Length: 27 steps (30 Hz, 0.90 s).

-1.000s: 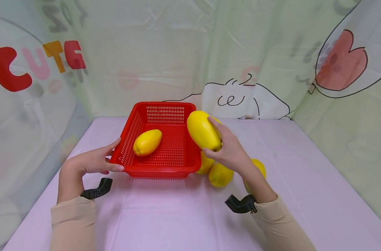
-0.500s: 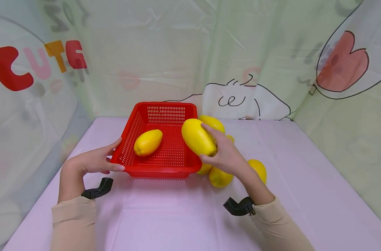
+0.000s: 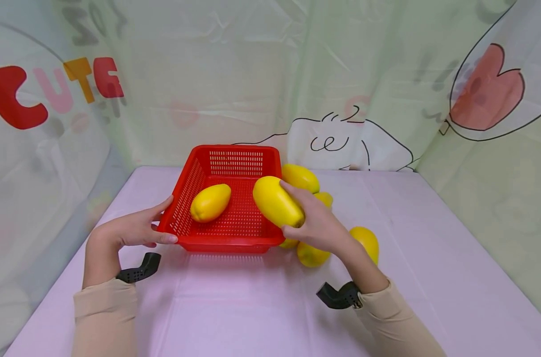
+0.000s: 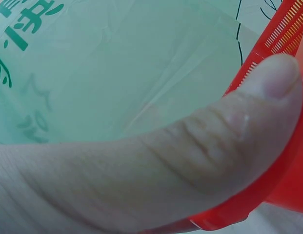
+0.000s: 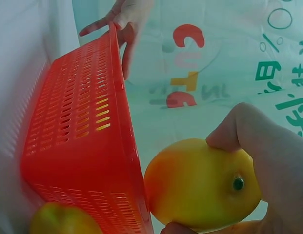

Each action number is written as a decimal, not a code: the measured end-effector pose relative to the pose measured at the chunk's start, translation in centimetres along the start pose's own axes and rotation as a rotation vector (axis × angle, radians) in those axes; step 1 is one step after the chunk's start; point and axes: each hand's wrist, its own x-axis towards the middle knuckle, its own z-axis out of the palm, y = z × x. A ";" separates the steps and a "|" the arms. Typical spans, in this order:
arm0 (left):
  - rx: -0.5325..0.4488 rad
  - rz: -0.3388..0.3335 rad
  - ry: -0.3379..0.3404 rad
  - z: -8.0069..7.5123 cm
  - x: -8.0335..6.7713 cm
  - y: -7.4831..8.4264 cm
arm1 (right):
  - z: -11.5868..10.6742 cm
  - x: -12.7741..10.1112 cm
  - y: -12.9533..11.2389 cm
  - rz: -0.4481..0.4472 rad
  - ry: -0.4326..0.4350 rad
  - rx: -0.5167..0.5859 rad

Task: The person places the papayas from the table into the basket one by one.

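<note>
A red plastic basket (image 3: 235,241) with slotted walls stands on the table, one oblong yellow fruit (image 3: 211,203) lying inside it. My left hand (image 3: 134,229) grips the basket at its near left corner, thumb over the rim in the left wrist view. Another yellow fruit (image 3: 277,202), smooth and oblong with a small dark stem spot in the right wrist view, is held between thumb and fingers of my right hand (image 3: 318,220). It overlaps the basket's right rim in the head view.
Beside the basket's right wall lie several more yellow fruits (image 3: 300,178), and one sits apart (image 3: 365,243) behind the right wrist. A pale lilac cloth (image 3: 235,307) covers the table. Printed curtains (image 3: 208,74) hang at the back and sides.
My right hand has carried its fruit leftward and down, closer over the basket's right side. This uncovers the fruits behind it. The left hand stays on the basket.
</note>
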 end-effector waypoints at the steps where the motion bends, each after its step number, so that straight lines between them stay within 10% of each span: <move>1: 0.003 0.000 0.000 0.0 0.0 0.0 | 0.0 0.0 0.0 0.002 -0.002 -0.005; 27: 0.001 -0.005 0.003 0.0 0.0 0.0 | 0.7 -0.4 -1.0 -0.029 -0.036 0.029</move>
